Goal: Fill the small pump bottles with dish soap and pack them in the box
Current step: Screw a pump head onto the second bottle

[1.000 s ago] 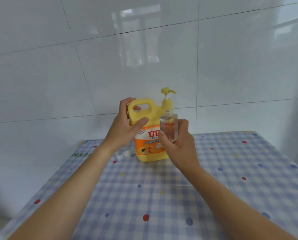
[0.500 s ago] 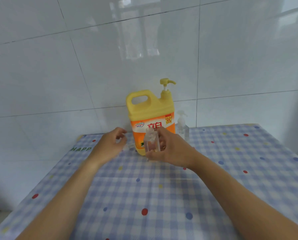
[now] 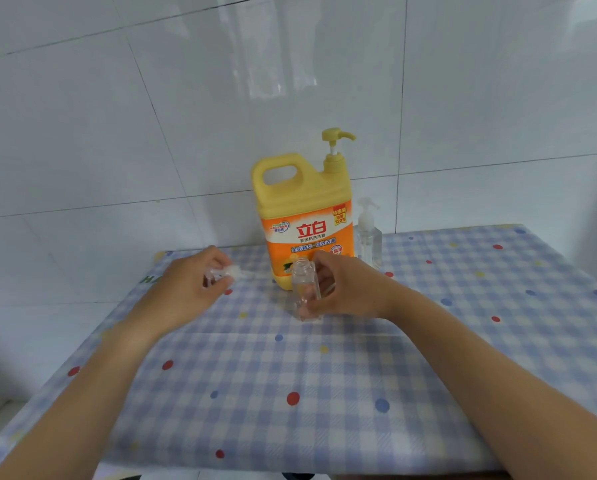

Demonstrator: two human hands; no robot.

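Observation:
A big yellow dish soap jug with a pump top stands at the back of the table against the wall. In front of it my right hand grips a small clear bottle that has no cap and stands upright on the cloth. To the left, my left hand pinches a clear pump cap just above the cloth. A second small clear pump bottle, capped, stands right of the jug.
The table carries a blue checked cloth with coloured dots. White tiled wall rises right behind the jug. The table's left and front edges drop off near my forearms. No box is in view.
My left hand left the jug's handle and took hold of the pump cap on the cloth. My right hand lowered the open bottle from the jug's spout down onto the table.

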